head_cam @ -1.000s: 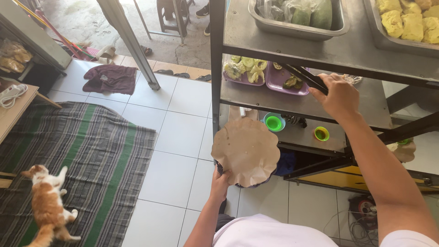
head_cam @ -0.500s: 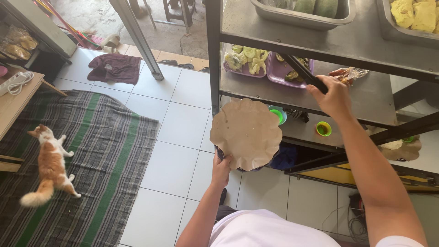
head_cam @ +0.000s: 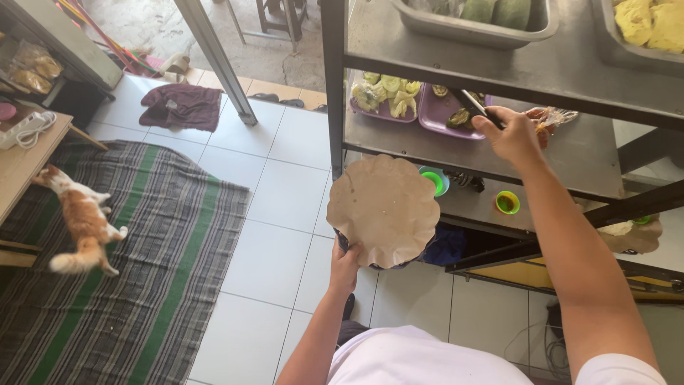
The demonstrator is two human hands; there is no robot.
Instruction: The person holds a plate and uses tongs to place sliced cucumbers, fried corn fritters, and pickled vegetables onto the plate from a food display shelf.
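Plate held below shelf, tongs at purple tray.

Left hand (head_cam: 345,269) grips the near edge of a plate (head_cam: 370,260) lined with brown scalloped paper (head_cam: 383,209), held level over the white tile floor (head_cam: 274,214), just in front of the metal shelf (head_cam: 570,153). Right hand (head_cam: 509,133) is clenched around black tongs (head_cam: 472,105), their tips over the purple tray (head_cam: 442,114) of green food. An orange-white cat (head_cam: 80,216) lies on the striped rug (head_cam: 157,271), well apart.

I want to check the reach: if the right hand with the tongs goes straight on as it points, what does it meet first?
The right hand points its dark tongs up-left at the purple tray. The tips seem to be already at the cut vegetables there, so those come first, though depth is uncertain.
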